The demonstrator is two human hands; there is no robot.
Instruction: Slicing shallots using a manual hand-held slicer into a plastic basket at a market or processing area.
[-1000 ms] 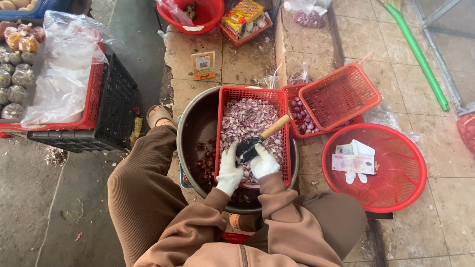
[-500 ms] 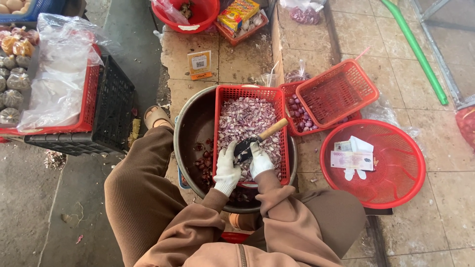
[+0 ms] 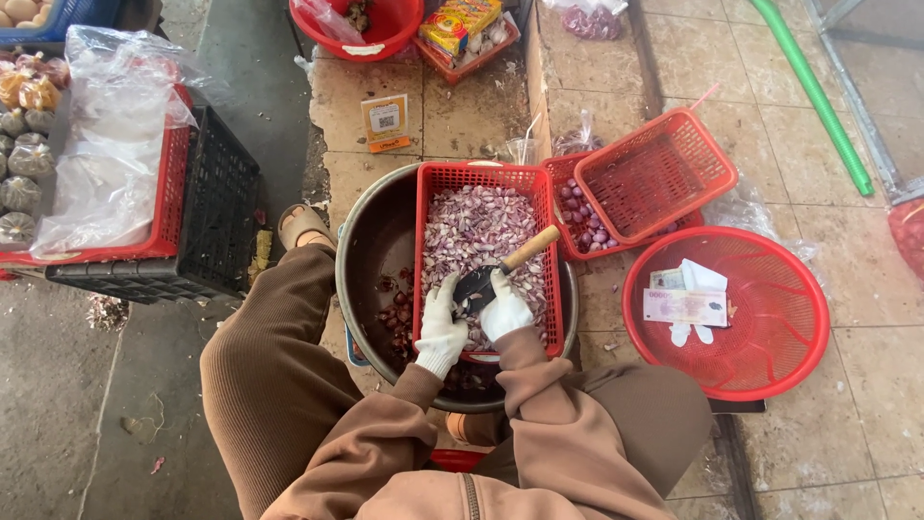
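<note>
Right hand (image 3: 504, 310), white glove, fingers wrapped around a dark-bladed knife with a pale wooden handle (image 3: 505, 267); the handle sticks up and away toward the far right edge of the basket, blade end tucked between both hands. Left hand (image 3: 441, 327), also gloved, fingers curled together just beside the blade; whether it pinches a piece is hidden, cannot tell. Both hands sit over the near edge of a red rectangular plastic mesh basket (image 3: 429, 193) filled with purple-white peeled shallot pieces (image 3: 476, 226), which lie just beyond the fingertips. Basket rests across a large round dark metal basin (image 3: 371, 241); reddish skins (image 3: 397, 313) lie in the basin at the basket's left side. Right of the basin: two stacked red mesh baskets (image 3: 654, 173), the lower one holding whole purple shallots (image 3: 582, 217). Further right, a round red plastic sieve (image 3: 770, 289) with banknotes (image 3: 683, 306). Left, a black crate (image 3: 207, 207) carrying a red tray under clear plastic.
</note>
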